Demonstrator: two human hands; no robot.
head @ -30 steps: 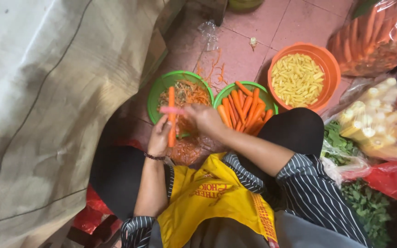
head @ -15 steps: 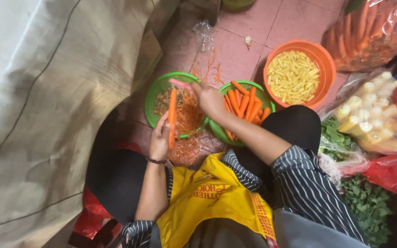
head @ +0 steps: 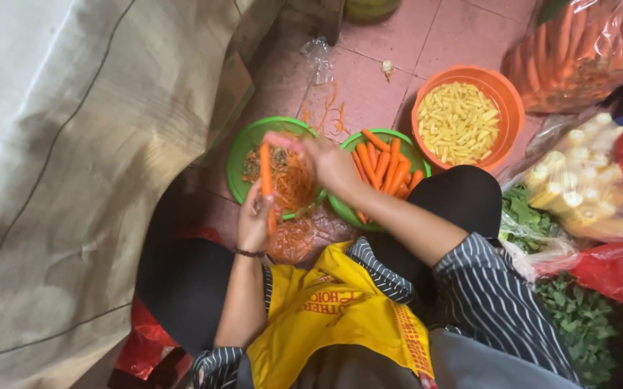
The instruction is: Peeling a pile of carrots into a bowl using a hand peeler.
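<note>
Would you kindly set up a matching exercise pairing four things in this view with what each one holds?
Things:
1. left hand
2. left green bowl
3. right green bowl
4. orange bowl

Holds:
A. pale yellow cut pieces
B. a heap of thin orange peelings
C. a single carrot, held upright
D. several whole peeled carrots

Pairs: 1-C, 2-B, 3-D, 4-A. The carrot stands over the left green bowl, and the right hand is at its top end.
</note>
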